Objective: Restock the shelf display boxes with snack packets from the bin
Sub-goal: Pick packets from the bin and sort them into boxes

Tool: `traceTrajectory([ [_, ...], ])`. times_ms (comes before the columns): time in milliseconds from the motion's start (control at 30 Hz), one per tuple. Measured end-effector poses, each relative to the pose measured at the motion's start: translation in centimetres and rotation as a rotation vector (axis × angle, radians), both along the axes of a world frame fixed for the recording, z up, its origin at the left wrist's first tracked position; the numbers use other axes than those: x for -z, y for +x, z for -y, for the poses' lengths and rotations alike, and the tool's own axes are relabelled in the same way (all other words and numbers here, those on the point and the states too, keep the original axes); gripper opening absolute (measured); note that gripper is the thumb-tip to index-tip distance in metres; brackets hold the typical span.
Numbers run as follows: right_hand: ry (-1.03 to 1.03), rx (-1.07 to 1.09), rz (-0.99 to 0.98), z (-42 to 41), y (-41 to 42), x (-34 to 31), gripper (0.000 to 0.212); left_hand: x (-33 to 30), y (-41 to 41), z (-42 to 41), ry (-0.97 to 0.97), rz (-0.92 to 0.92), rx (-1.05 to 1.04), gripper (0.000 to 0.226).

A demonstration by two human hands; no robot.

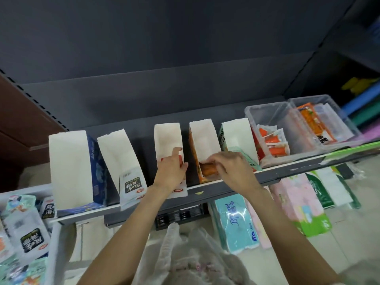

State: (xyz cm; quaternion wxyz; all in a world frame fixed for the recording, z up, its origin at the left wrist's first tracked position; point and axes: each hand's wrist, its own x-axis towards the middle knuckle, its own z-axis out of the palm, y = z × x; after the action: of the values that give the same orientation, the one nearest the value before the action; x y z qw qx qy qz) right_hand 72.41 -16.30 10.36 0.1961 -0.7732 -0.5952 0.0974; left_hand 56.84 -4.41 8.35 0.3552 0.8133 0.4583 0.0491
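Several open-topped display boxes stand in a row on the dark shelf (230, 187). My left hand (171, 168) rests on the front of the middle white box (167, 138), its index finger pointing up into it. My right hand (230, 167) grips an orange-brown snack packet (207, 168) low inside the orange box (202, 138). A white box with a black label (123, 159) and a blue box (72, 167) stand to the left, a green-sided box (238, 134) to the right. The bin (52, 243) of snack packets sits at the lower left.
Two clear plastic tubs (287, 114) with orange packets stand at the shelf's right end. Tissue packs (234, 221) lie on the floor below the shelf. A clear plastic bag (185, 249) hangs in front of me. The shelf's grey back wall rises behind the boxes.
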Motion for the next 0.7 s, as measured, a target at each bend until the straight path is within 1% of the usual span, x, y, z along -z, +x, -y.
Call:
traceTrajectory([
  [100, -0.086, -0.050, 0.052, 0.8, -0.4, 0.0, 0.040, 0.2, 0.0, 0.1, -0.027, 0.003, -0.034, 0.046],
  [200, -0.116, -0.047, 0.042, 1.8, -0.3, 0.2, 0.033, -0.2, 0.0, 0.4, -0.032, -0.011, -0.077, 0.050],
  [267, -0.061, -0.054, 0.024, 2.4, -0.3, 0.2, 0.030, -1.1, -0.3, 0.8, 0.017, -0.007, -0.074, 0.049],
  [367, 0.081, -0.044, -0.029, 2.9, -0.6, -0.6, 0.034, -2.9, -2.0, 1.8, 0.157, 0.052, -0.073, 0.042],
  [500, 0.300, -0.037, -0.136, 3.0, -3.0, -2.6, 0.024, -5.3, -5.7, 3.7, 0.307, 0.295, -0.142, 0.020],
  [533, 0.319, -0.044, -0.169, 2.9, -3.9, -3.1, 0.026, -5.4, -6.8, 4.3, 0.330, 0.358, -0.182, 0.018],
  [600, 0.341, -0.080, -0.180, 2.5, -6.0, -3.6, 0.026, -5.3, -9.1, 5.6, 0.376, 0.425, -0.282, 0.023],
  [633, 0.348, -0.117, -0.159, 2.2, -7.1, -3.6, 0.025, -4.9, -10.3, 6.2, 0.410, 0.424, -0.319, 0.024],
  [700, 0.317, -0.214, -0.117, 1.8, -9.8, -3.3, 0.022, -3.9, -13.1, 7.2, 0.489, 0.375, -0.326, 0.023],
])
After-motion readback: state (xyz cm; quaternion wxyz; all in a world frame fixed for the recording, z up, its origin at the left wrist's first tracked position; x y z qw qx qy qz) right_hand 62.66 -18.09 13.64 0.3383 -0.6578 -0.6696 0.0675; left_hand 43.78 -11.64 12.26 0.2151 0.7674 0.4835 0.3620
